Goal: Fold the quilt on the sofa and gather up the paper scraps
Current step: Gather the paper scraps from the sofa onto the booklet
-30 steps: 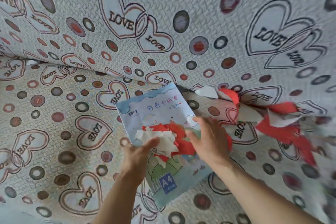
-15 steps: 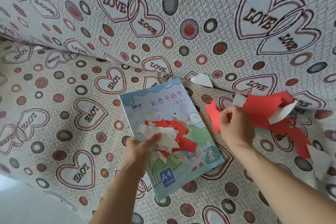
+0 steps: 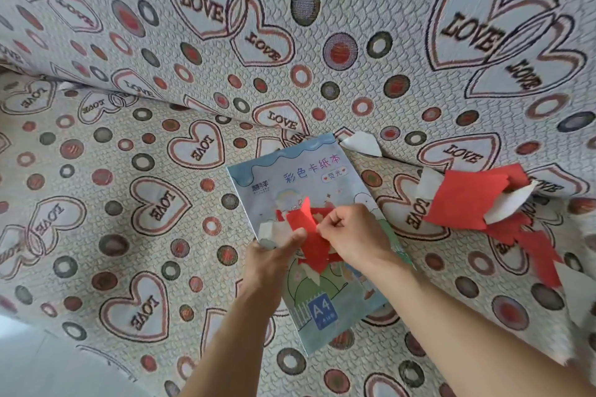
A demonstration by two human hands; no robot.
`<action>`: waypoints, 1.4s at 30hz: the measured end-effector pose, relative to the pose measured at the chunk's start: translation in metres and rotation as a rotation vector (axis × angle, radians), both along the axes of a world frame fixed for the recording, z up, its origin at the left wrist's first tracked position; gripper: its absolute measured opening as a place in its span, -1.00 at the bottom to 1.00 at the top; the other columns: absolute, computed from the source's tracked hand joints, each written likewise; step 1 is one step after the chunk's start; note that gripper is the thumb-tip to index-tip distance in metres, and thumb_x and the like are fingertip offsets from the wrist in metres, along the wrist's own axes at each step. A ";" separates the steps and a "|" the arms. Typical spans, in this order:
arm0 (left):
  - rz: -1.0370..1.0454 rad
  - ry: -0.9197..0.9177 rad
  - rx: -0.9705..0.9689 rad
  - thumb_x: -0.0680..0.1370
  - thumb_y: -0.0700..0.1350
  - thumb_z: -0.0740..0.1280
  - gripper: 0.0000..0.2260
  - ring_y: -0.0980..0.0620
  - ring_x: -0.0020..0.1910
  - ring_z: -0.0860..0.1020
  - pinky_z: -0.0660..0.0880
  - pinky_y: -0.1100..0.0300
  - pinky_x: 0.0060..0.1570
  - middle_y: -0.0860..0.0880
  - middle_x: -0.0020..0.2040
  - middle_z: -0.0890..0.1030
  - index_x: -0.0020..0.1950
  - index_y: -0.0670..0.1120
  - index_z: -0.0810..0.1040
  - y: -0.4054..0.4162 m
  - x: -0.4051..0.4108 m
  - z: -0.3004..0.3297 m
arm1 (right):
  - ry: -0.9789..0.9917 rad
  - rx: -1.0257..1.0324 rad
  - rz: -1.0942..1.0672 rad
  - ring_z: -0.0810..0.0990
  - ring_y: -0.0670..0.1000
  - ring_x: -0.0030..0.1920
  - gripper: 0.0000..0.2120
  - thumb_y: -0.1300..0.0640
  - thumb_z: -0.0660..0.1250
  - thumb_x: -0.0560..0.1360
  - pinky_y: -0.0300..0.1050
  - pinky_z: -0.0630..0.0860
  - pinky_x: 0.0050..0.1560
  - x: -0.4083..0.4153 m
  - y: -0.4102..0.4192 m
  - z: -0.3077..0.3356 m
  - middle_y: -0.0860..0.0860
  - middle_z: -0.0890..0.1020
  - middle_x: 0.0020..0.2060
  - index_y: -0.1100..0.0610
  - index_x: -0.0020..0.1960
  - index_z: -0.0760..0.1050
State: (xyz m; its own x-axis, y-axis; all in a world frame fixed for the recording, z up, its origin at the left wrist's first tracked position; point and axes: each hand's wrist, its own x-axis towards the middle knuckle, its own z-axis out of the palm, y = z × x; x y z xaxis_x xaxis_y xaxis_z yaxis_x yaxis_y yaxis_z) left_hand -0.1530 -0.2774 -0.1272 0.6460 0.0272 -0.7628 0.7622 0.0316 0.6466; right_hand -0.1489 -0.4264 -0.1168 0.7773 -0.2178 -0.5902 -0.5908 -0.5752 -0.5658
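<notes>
A blue A4 paper pad lies on the sofa seat. My left hand grips its left edge, the thumb pinning a small stack of red and white scraps on the cover. My right hand pinches a red scrap onto that stack. More red and white scraps lie loose at the right, by the seat crease. One white scrap sticks out of the crease behind the pad. No quilt separate from the sofa cover shows.
The sofa seat and backrest wear a heart and circle cover printed with LOVE. A pale floor shows at the lower left. Further scraps trail down the right edge.
My right hand came back from the loose pile at the right with a red scrap and set it on the stack under my left thumb. The pad stayed put.
</notes>
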 end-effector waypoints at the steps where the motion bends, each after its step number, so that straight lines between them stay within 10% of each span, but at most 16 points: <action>1: 0.006 0.010 0.008 0.19 0.02 0.64 -0.55 -0.20 -0.33 0.63 0.61 -0.23 -0.20 -0.35 -0.22 0.67 -0.20 -0.33 0.66 -0.001 0.000 0.001 | -0.003 -0.023 0.041 0.57 -0.15 -0.38 -0.83 -0.02 0.37 0.46 -0.24 0.37 -0.40 0.001 0.000 0.001 -0.15 0.60 -0.42 0.01 -0.27 0.58; 4: 0.048 0.069 0.028 0.31 -0.14 0.57 -0.80 -0.14 -0.40 0.66 0.65 -0.03 -0.31 -0.21 -0.29 0.70 -0.20 -0.25 0.67 -0.004 0.002 -0.004 | -0.035 -0.052 0.054 0.59 -0.12 -0.27 -0.83 -0.10 0.35 0.45 -0.22 0.43 -0.31 0.010 -0.005 -0.002 -0.16 0.64 -0.29 -0.02 -0.19 0.59; 10: 0.077 0.134 0.052 0.35 -0.15 0.58 -0.77 -0.28 -0.14 0.69 0.60 -0.26 -0.01 -0.21 -0.17 0.72 -0.08 -0.25 0.70 -0.005 0.006 -0.016 | -0.210 -0.073 -0.530 0.58 0.12 0.06 -0.60 0.02 0.28 0.47 0.09 0.52 0.09 0.057 -0.048 -0.032 0.06 0.60 0.06 0.13 0.26 0.44; 18: 0.106 0.160 0.067 0.36 -0.18 0.57 -0.81 -0.21 -0.19 0.69 0.64 -0.15 -0.07 -0.20 -0.19 0.72 -0.11 -0.24 0.70 -0.009 0.007 -0.019 | -0.164 -0.118 -0.671 0.66 0.19 -0.30 -0.79 0.05 0.33 0.30 0.07 0.61 -0.28 0.087 -0.072 -0.063 0.16 0.66 -0.36 0.21 -0.30 0.57; 27: 0.110 0.156 0.052 0.35 -0.19 0.57 -0.85 -0.28 -0.10 0.68 0.58 -0.25 0.05 -0.20 -0.18 0.72 -0.15 -0.22 0.71 -0.007 0.006 -0.023 | -0.337 0.201 -0.750 0.40 -0.03 -0.51 -0.83 0.18 0.32 0.43 -0.22 0.30 -0.47 0.065 -0.055 -0.039 0.02 0.50 -0.52 0.10 -0.34 0.53; 32: 0.119 0.153 0.017 0.38 -0.19 0.55 -0.83 -0.28 -0.11 0.68 0.59 -0.26 0.02 -0.22 -0.14 0.72 -0.09 -0.24 0.70 -0.010 0.004 -0.016 | -0.078 0.459 -0.522 0.28 -0.10 -0.61 -0.88 0.20 0.37 0.45 -0.30 0.17 -0.61 0.018 -0.036 -0.003 0.01 0.43 -0.57 0.22 -0.24 0.58; 38: 0.192 0.129 -0.050 0.41 -0.25 0.50 -0.75 -0.27 -0.17 0.66 0.62 -0.25 -0.12 -0.36 -0.05 0.67 0.03 -0.34 0.63 -0.019 -0.007 -0.010 | -0.037 0.203 -0.135 0.54 -0.08 -0.49 -0.82 0.13 0.37 0.43 -0.09 0.50 -0.42 -0.017 -0.017 -0.014 -0.04 0.62 -0.49 0.14 -0.33 0.60; 42: 0.228 0.111 -0.053 0.43 -0.26 0.49 -0.73 -0.23 -0.19 0.65 0.65 -0.12 -0.21 -0.34 -0.02 0.67 0.09 -0.32 0.61 -0.026 -0.016 -0.008 | -0.046 0.133 0.017 0.41 -0.14 -0.54 -0.72 0.01 0.36 0.44 -0.11 0.37 -0.44 -0.034 -0.017 -0.019 -0.12 0.52 -0.57 0.10 -0.40 0.51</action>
